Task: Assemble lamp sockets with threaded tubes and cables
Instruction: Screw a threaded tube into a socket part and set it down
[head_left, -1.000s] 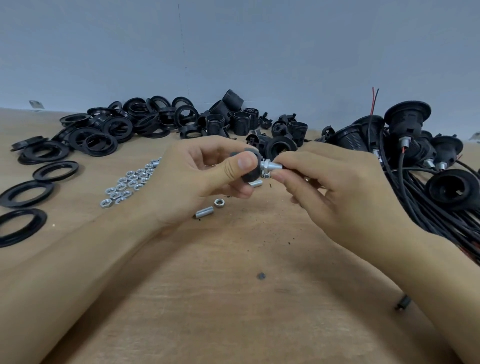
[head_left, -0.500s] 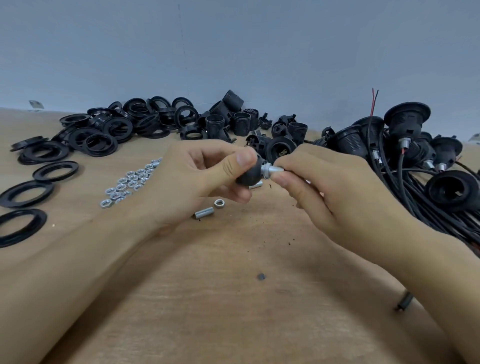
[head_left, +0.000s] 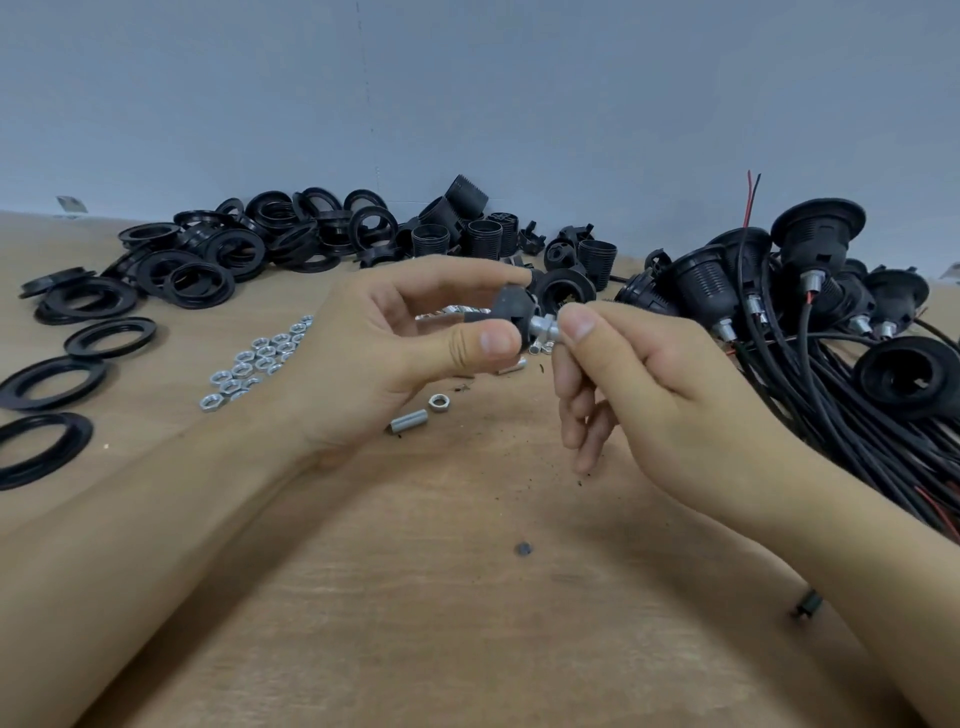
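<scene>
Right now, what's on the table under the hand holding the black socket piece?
Under the left hand lie a loose threaded tube and a nut. More silver tubes peek out behind it; the palm hides the rest.

wooden table (head_left: 467, 623) | black rings (head_left: 208, 260), hex nuts (head_left: 249, 364) left of left hand | loose tube (head_left: 409, 421), nut (head_left: 439, 401) below it | cabled sockets (head_left: 831, 312) right of right hand
</scene>
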